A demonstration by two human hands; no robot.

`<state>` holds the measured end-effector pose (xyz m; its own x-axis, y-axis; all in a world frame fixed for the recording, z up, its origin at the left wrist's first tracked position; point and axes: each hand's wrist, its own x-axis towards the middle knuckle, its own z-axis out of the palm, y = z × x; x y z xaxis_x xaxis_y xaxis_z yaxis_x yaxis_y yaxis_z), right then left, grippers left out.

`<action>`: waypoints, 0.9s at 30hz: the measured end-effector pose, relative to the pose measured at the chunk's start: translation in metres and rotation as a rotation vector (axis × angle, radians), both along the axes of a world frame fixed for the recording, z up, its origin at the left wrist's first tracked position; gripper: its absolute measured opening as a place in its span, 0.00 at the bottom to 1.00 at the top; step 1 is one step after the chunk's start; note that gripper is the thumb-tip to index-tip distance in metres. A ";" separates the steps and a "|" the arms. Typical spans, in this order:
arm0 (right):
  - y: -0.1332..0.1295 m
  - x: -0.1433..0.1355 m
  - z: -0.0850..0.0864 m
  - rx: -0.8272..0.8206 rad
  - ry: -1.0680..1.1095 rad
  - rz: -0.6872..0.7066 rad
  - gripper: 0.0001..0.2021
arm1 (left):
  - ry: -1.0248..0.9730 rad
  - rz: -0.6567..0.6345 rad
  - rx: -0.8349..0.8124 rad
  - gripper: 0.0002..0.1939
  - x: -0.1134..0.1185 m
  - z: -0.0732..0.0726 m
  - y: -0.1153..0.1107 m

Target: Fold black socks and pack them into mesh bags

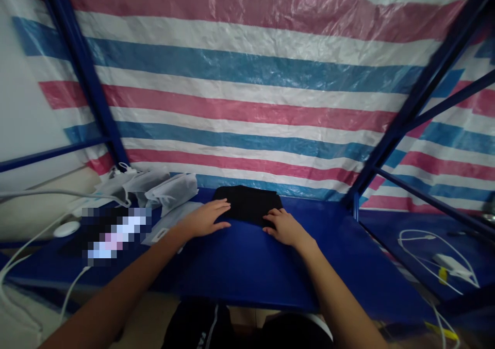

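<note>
A black folded cloth-like item [249, 202] lies flat on the blue tabletop [251, 266], near its back edge; its exact kind cannot be made out. My left hand [207, 218] rests at the item's left end, fingers stretched over its edge and thumb apart. On the opposite end, my right hand [284, 226] has its fingers spread, with the fingertips touching the black material. Neither hand wraps around anything.
Several translucent plastic packages [174, 192] are at the left, beside a pixelated device [116, 235] and white cables [31, 230]. Blue metal posts [87, 81] frame the table. Behind hangs a striped plastic sheet [247, 96]. A white charger [452, 265] with cable lies far right.
</note>
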<state>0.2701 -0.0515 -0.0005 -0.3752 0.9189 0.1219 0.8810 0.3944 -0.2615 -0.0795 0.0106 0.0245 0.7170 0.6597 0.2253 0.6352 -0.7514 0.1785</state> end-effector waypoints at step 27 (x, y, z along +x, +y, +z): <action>-0.089 0.064 0.028 0.005 0.688 -0.057 0.19 | -0.324 0.175 -0.040 0.20 -0.007 0.041 -0.106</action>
<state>0.3345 -0.1410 0.0279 -0.1621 0.9336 0.3195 0.5345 0.3553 -0.7669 -0.0865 -0.0950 0.0656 0.4881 0.7792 0.3932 0.6596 -0.6243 0.4184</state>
